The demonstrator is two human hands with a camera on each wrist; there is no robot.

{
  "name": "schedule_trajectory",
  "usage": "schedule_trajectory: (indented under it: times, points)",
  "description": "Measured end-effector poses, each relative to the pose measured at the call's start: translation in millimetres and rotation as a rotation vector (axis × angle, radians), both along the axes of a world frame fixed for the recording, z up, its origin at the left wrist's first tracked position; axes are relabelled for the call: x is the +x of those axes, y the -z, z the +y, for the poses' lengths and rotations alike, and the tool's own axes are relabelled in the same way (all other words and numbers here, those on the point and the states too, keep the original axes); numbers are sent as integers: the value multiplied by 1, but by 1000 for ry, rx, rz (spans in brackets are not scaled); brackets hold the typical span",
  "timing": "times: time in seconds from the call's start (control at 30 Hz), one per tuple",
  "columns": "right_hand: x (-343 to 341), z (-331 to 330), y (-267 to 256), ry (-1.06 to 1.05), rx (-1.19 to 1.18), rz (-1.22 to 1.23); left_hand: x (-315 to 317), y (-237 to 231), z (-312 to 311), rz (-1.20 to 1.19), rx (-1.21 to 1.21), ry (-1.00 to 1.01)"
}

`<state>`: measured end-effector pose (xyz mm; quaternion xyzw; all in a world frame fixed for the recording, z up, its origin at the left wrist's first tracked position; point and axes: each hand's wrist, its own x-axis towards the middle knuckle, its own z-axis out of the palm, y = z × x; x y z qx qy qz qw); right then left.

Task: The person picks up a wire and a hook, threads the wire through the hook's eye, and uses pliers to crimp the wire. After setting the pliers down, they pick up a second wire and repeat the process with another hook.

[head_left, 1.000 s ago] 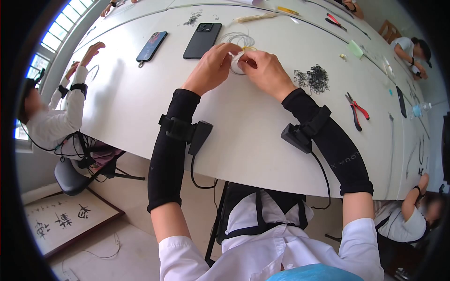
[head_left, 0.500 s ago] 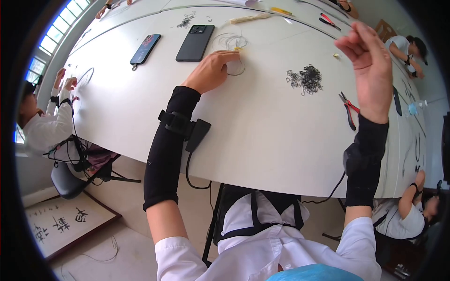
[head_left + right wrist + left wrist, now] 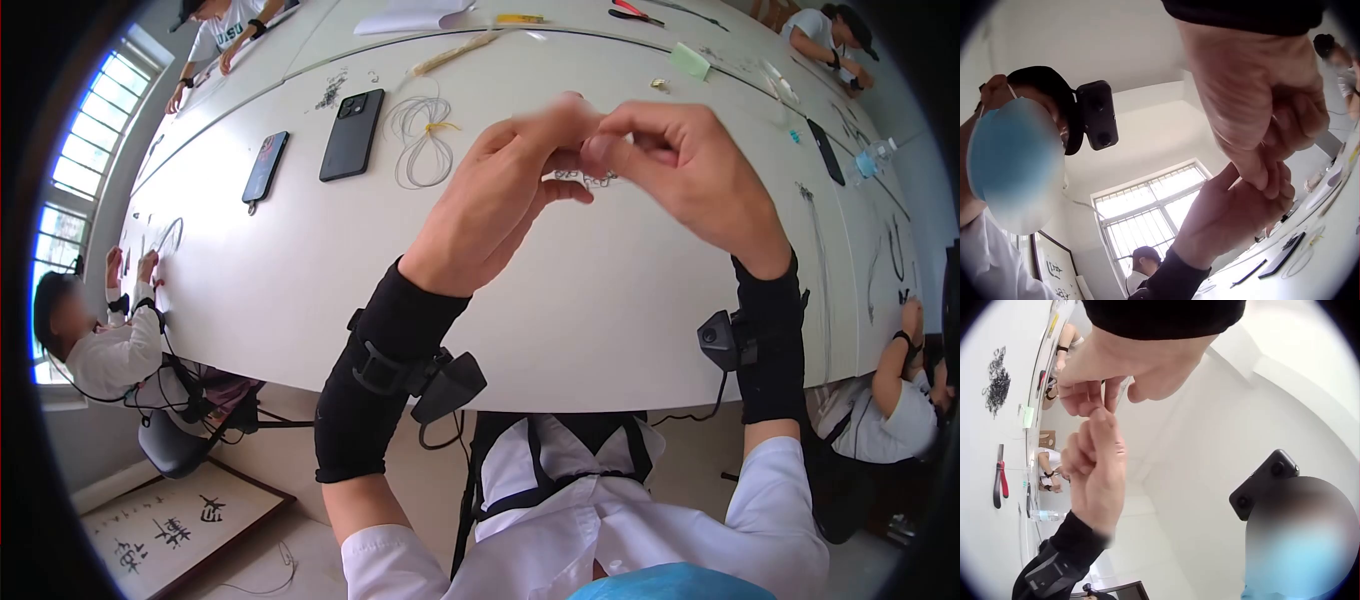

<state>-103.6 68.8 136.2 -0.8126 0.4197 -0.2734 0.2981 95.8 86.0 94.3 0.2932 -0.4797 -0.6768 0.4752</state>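
Observation:
Both hands are raised above the table with fingertips meeting. In the head view the left hand (image 3: 505, 195) bends its fingers toward the right hand (image 3: 700, 175), whose thumb and forefinger pinch. A faint thin strand (image 3: 1089, 395) shows at the left fingers in the left wrist view; its ends cannot be made out. The right wrist view has the right hand (image 3: 1254, 94) above the left hand (image 3: 1229, 215), thumbs and fingers close together. Left of the hands, a coil of pale wire (image 3: 425, 150) with a yellow tie lies on the table.
A dark phone (image 3: 352, 135) and a smaller phone (image 3: 265, 170) lie left of the coil. The left wrist view shows a black pile of small pieces (image 3: 999, 384) and red-handled pliers (image 3: 1001, 481). Other people sit around the table (image 3: 600, 330).
The right hand left the coil, swung out to the right and came back to the left hand. The left hand has let go of the coil and risen; the head view has shifted.

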Motion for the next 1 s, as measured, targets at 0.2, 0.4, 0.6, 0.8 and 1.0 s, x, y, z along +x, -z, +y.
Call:
schedule_trajectory:
  times: [0.2, 0.4, 0.6, 0.8, 1.0]
  points:
    - [-32, -1, 1, 23, 132, 241, 20, -7, -26, 181, -125, -198]
    - [-39, 0, 2, 103, 52, -25, -20, 4, 4, -121, 200, 127]
    - [-41, 8, -9, -43, 188, 430, -9, -2, -24, 322, -51, -70]
    - [-47, -23, 26, -113, 62, -94, -27, -26, 0, -384, -192, -174]
    - [-40, -21, 28, -123, 361, -662, -41, -4, 0, -540, -171, -137]
